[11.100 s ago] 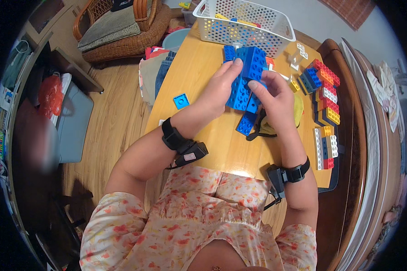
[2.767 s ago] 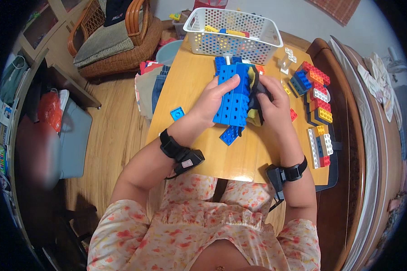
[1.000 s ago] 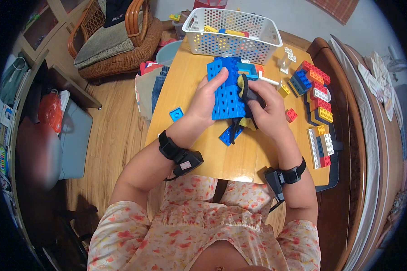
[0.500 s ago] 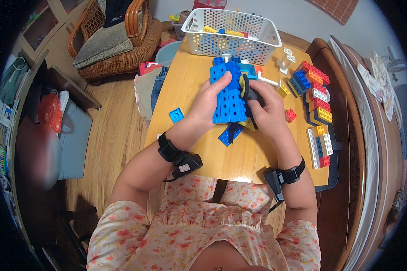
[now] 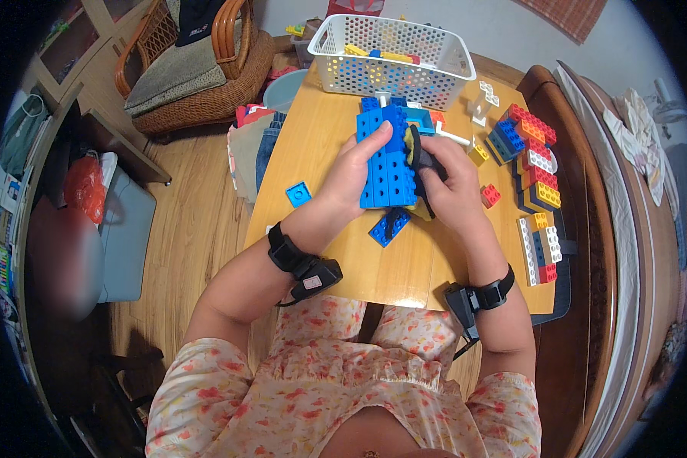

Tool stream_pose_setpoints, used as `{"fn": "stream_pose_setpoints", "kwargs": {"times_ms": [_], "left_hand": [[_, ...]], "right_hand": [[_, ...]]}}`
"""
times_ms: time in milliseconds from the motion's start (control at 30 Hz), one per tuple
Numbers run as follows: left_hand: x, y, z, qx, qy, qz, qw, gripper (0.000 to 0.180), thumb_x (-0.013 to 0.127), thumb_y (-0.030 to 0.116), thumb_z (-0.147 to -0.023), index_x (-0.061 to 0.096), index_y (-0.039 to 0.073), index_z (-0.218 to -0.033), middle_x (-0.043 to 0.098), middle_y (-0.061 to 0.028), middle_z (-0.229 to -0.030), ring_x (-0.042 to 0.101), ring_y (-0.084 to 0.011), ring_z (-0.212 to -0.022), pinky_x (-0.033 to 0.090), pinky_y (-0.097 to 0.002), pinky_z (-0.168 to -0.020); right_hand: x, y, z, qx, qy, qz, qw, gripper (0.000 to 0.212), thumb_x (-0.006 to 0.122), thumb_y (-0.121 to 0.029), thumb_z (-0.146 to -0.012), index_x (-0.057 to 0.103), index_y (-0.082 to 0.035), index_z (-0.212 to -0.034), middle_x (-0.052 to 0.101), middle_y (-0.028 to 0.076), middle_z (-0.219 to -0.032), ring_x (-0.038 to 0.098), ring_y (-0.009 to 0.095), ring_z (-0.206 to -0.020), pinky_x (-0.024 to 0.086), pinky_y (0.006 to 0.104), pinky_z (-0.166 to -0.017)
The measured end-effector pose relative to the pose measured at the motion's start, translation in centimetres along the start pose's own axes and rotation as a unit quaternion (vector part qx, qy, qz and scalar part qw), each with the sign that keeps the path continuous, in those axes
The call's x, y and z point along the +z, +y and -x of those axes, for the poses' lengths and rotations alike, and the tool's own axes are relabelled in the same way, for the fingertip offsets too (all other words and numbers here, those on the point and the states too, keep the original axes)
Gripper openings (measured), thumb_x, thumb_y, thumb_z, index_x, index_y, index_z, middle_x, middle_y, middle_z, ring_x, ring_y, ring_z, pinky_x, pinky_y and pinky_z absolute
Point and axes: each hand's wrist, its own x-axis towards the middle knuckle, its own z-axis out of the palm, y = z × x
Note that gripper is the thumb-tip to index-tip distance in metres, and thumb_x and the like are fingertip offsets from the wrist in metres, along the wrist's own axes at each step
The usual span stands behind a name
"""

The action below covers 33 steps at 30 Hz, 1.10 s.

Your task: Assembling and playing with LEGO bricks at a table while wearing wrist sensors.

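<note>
Gripping a blue brick assembly (image 5: 385,156) from both sides, the left hand (image 5: 351,179) closes on its left edge with the thumb laid across the studded face, and the right hand (image 5: 454,191) closes on its right edge, fingers curled around a black wheel (image 5: 424,164) fixed there. The assembly is held just above the wooden table (image 5: 313,130), at its middle, its long axis running away from the person toward the white basket (image 5: 393,49), studded face turned up. Both forearms rise from the lower edge and converge, each with a black wrist strap. Beneath the hands lies a loose blue brick (image 5: 388,227); a small light-blue brick (image 5: 298,194) sits well apart to the left, near the table's left edge. A red brick (image 5: 490,195) lies just beside the right hand, and stacked multicoloured bricks (image 5: 534,164) crowd the right edge. Bare tabletop lies between the hands and the near edge.
</note>
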Motion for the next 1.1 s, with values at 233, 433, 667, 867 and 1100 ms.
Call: {"fn": "stream_pose_setpoints", "kwargs": {"times_ms": [233,433,667,867,1100], "left_hand": [[-0.2,0.1,0.0,-0.027,0.005,-0.013,1.0,0.033,0.061,0.031,-0.096,0.057,0.009,-0.12,0.067,-0.0051,-0.099,0.07,-0.0187,-0.082,0.06,-0.0371,-0.068],[0.4,-0.1,0.5,-0.025,0.02,-0.059,0.998,0.034,0.058,0.035,-0.097,0.056,0.012,-0.122,0.068,-0.0059,-0.102,0.07,-0.0185,-0.081,0.06,-0.0357,-0.069],[0.5,0.0,0.3,0.007,0.028,-0.043,0.999,0.037,0.063,0.032,-0.095,0.054,0.007,-0.121,0.066,-0.0059,-0.099,0.07,-0.0177,-0.08,0.06,-0.0365,-0.065],[0.4,0.0,0.3,0.017,0.027,-0.041,0.999,0.035,0.062,0.032,-0.095,0.055,0.007,-0.119,0.066,-0.0063,-0.099,0.07,-0.0179,-0.081,0.06,-0.0349,-0.069],[0.5,0.0,0.3,0.015,0.031,-0.036,0.999,0.034,0.063,0.032,-0.095,0.056,0.007,-0.117,0.067,-0.0064,-0.098,0.07,-0.0185,-0.081,0.06,-0.0362,-0.069]], "right_hand": [[-0.1,-0.1,0.1,0.032,-0.003,0.011,0.999,0.042,0.062,0.007,-0.076,0.06,-0.005,-0.116,0.064,0.016,-0.108,0.063,0.034,-0.102,0.051,0.0386,-0.089],[-0.2,0.3,0.3,0.049,0.011,0.015,0.999,0.044,0.062,0.005,-0.078,0.06,-0.005,-0.12,0.063,0.018,-0.112,0.061,0.035,-0.106,0.05,0.039,-0.092],[-0.2,-0.1,0.0,0.015,-0.005,0.008,1.0,0.042,0.062,0.007,-0.076,0.062,-0.002,-0.117,0.063,0.017,-0.104,0.063,0.034,-0.097,0.051,0.0384,-0.086],[-0.3,-0.3,0.0,0.003,-0.007,0.021,1.0,0.04,0.062,0.007,-0.077,0.062,-0.002,-0.116,0.063,0.017,-0.102,0.064,0.034,-0.094,0.052,0.0383,-0.083],[-0.3,-0.6,0.0,-0.005,-0.006,0.038,0.999,0.04,0.062,0.005,-0.077,0.061,-0.002,-0.116,0.063,0.017,-0.102,0.064,0.035,-0.093,0.052,0.0379,-0.081]]}}
